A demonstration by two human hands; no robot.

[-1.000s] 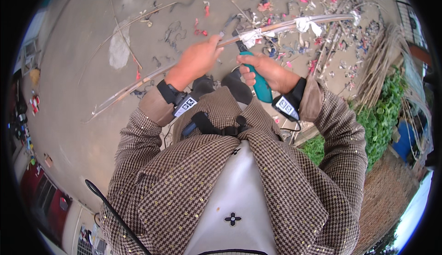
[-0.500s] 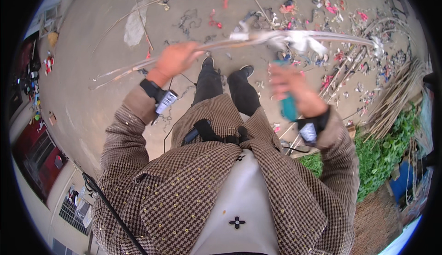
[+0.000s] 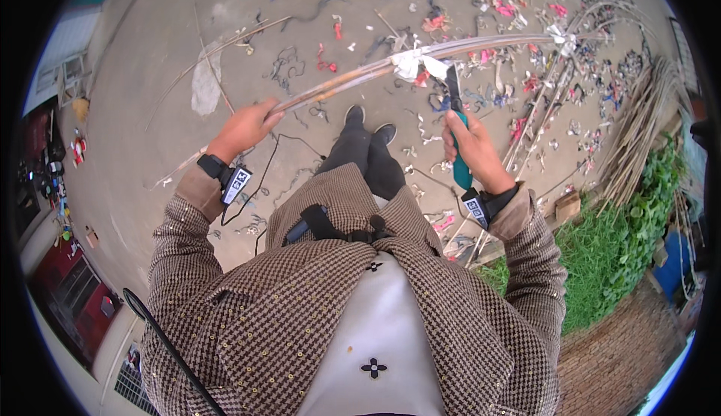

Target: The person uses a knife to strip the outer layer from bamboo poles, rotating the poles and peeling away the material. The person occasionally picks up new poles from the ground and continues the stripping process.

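My left hand (image 3: 244, 129) is closed round a long bundle of thin, bent poles (image 3: 334, 85), which reaches across in front of me to the far right. White cloth strips tie the bundle, one knotted strip (image 3: 408, 63) near the middle and another tie (image 3: 562, 40) farther right. In my right hand (image 3: 477, 152) is a knife (image 3: 461, 168) with a teal handle, its dark blade pointing up and away. The blade's tip is at the loose end of the middle strip; whether it touches cannot be made out.
Cloth scraps (image 3: 529, 84) in red, white and dark colours litter the concrete at the right. A stack of thin poles (image 3: 635, 142) lies beside green plants (image 3: 601, 273). A brick (image 3: 568, 205) lies near the grass. At the left, a thin rod (image 3: 206, 63) rests on the ground.
The knife, blurred before, is now upright with its blade by the middle strip. My left hand and the bundle sit farther left and lower in the picture, and the view has shifted.
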